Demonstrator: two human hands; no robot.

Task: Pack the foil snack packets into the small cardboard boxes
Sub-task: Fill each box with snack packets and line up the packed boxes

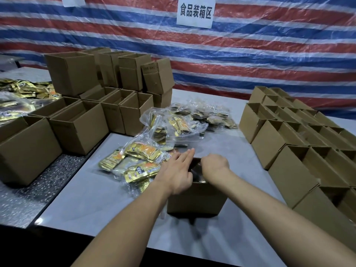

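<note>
Bare left hand (pixel 178 171), bare right hand (pixel 214 164) — forearms (pixel 134 214) uncovered to frame edge.

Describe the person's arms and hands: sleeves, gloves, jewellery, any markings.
Nothing is worn that shows. The left hand and right hand are bare, with no gloves, rings or tape. The left forearm and right forearm are bare too: no sleeve, watch or bracelet up to the picture's edge, and no markings.

head view looks forward and down; near the table (pixel 96 199)
</note>
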